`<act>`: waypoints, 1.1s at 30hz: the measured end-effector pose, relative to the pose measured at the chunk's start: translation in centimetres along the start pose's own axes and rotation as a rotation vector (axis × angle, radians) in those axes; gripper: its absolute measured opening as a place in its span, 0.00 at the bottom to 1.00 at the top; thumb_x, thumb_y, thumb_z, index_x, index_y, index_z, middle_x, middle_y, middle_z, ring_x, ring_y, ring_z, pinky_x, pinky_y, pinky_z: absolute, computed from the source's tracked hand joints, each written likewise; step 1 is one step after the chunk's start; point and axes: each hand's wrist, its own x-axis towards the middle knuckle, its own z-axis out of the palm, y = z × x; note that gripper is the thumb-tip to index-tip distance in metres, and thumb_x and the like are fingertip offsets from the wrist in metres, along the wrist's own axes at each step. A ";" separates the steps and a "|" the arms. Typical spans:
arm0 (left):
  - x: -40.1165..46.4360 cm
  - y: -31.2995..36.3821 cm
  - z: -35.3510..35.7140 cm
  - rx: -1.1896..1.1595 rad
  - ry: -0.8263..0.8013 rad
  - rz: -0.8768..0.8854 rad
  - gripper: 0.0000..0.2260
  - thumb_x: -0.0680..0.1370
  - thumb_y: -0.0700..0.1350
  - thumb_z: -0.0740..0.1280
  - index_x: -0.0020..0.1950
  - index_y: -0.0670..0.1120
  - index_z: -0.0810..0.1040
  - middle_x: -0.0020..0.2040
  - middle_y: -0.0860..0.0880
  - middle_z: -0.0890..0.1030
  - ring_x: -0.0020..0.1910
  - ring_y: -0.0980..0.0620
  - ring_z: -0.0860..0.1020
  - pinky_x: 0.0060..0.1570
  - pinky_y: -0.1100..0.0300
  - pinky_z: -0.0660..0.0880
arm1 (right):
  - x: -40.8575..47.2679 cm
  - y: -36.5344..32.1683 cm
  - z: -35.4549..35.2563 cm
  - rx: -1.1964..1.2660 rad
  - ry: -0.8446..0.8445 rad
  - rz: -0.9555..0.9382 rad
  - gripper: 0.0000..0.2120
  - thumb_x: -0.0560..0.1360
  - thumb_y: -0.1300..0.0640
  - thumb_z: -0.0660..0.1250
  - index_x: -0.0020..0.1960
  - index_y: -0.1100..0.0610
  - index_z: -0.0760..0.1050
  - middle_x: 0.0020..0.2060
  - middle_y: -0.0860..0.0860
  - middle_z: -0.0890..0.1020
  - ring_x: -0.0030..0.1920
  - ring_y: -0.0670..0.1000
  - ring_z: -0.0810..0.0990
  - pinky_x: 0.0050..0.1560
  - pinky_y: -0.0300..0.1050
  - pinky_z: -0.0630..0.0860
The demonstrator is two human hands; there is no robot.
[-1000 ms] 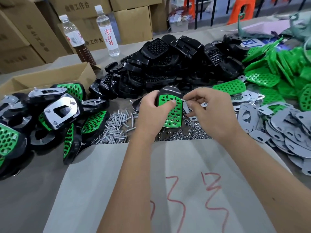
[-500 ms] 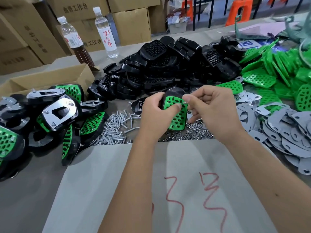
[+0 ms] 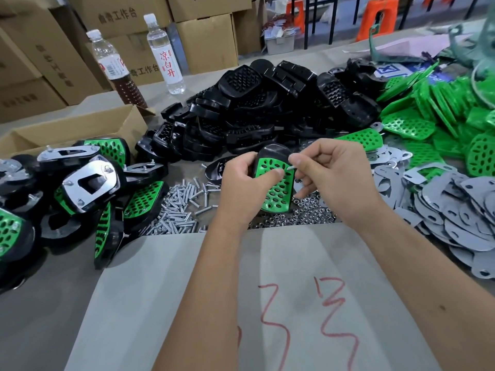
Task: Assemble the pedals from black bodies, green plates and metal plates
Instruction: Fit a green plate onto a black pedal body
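Left hand (image 3: 247, 183) grips pedal (image 3: 276, 183) mid-frame; right hand (image 3: 334, 178) pinches a screw (image 3: 290, 168) at its green plate — clear bottle (image 3: 164, 53), upper left, reads 凉白开.

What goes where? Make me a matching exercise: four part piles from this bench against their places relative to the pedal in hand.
1. black bodies
2. loose metal plates
3. screws
4. finished pedals

A. far left
B. behind it
C. right
D. just left, beside the nuts

Pairs: 1-B, 2-C, 3-D, 4-A
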 end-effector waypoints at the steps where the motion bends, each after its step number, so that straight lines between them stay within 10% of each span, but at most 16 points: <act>1: 0.0 0.0 0.0 -0.015 0.008 -0.004 0.13 0.70 0.43 0.73 0.52 0.38 0.84 0.46 0.36 0.85 0.42 0.43 0.82 0.48 0.37 0.81 | 0.0 0.0 0.1 -0.020 -0.019 -0.016 0.08 0.77 0.63 0.75 0.40 0.61 0.81 0.28 0.55 0.81 0.27 0.49 0.78 0.28 0.44 0.81; 15: 0.0 0.3 1.0 -0.196 -0.016 -0.059 0.07 0.74 0.41 0.74 0.51 0.43 0.86 0.45 0.43 0.87 0.44 0.43 0.86 0.41 0.50 0.83 | -0.1 0.2 0.3 0.037 0.135 0.106 0.15 0.74 0.49 0.79 0.45 0.57 0.77 0.28 0.51 0.76 0.20 0.49 0.69 0.20 0.36 0.65; 24: 0.2 0.6 -0.8 -0.192 -0.078 -0.027 0.12 0.72 0.44 0.74 0.54 0.44 0.85 0.45 0.46 0.87 0.43 0.49 0.85 0.41 0.52 0.82 | -0.2 -0.1 0.7 0.154 0.005 0.189 0.05 0.76 0.57 0.76 0.47 0.58 0.82 0.32 0.50 0.80 0.29 0.47 0.74 0.25 0.41 0.73; 28: 1.0 0.4 -3.1 -0.323 0.174 -0.105 0.10 0.71 0.46 0.76 0.51 0.47 0.86 0.44 0.49 0.86 0.43 0.50 0.84 0.41 0.53 0.82 | -0.8 0.4 1.9 -0.305 -0.008 -0.129 0.04 0.79 0.54 0.73 0.49 0.54 0.80 0.36 0.52 0.82 0.33 0.47 0.76 0.35 0.47 0.75; 33: 1.8 -0.1 -6.0 -0.587 0.581 -0.313 0.27 0.74 0.51 0.79 0.70 0.45 0.77 0.59 0.46 0.84 0.56 0.45 0.84 0.54 0.48 0.83 | -2.0 0.5 5.1 -0.904 -0.456 -0.534 0.11 0.81 0.54 0.71 0.62 0.53 0.83 0.56 0.49 0.82 0.56 0.55 0.71 0.58 0.51 0.72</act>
